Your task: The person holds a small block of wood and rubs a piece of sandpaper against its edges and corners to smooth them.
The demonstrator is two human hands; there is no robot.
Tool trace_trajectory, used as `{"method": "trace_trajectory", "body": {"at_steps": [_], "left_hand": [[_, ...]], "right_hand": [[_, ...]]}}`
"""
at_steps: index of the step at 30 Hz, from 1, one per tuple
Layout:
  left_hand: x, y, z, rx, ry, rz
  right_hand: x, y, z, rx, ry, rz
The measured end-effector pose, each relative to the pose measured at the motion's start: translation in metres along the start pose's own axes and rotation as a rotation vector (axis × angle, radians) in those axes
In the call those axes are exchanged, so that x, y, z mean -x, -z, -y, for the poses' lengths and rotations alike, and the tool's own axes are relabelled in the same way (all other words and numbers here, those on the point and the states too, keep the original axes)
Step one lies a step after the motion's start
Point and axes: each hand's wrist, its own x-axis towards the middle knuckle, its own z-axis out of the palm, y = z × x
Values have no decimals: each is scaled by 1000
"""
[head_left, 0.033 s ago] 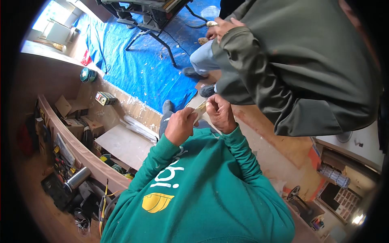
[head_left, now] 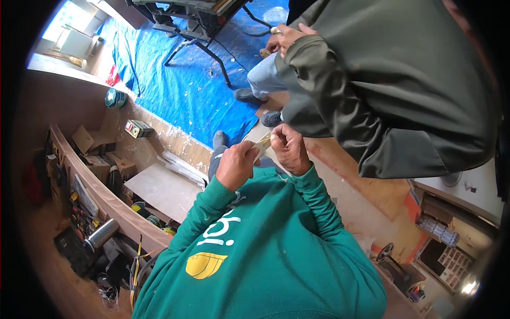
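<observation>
In front of my chest, both hands hold a thin, pale strip point(head_left: 262, 143), perhaps tape or paper; the view does not settle which. My left hand point(head_left: 237, 165) pinches its left part between thumb and curled fingers. Close by on the right, my right hand point(head_left: 291, 151) is closed with thumb and forefinger together at the strip's other side. A loose pale end hangs between the hands and down along the right one. Green sleeves cover both my forearms.
A person in a dark olive jacket point(head_left: 404, 90) stands close on my right. Ahead, a black-legged work stand point(head_left: 204, 48) rests on a blue tarp point(head_left: 186, 95). At left are a curved wooden partition point(head_left: 101, 186), a rectangular tin point(head_left: 139, 128), a round green container point(head_left: 115, 98) and a pale board point(head_left: 162, 189).
The other person's farther shoe has shifted slightly to the left, and that person's hands and sleeve have moved a little. My hands and the strip look almost the same.
</observation>
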Motion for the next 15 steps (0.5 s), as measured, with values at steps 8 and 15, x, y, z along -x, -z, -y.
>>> {"method": "trace_trajectory", "body": {"at_steps": [8,15], "left_hand": [[18,19,41,10,186,55],[8,-3,3,56,-19,38]], "right_hand": [[20,35,1,72,-138,39],[25,-1,11,307,347,-33]]}}
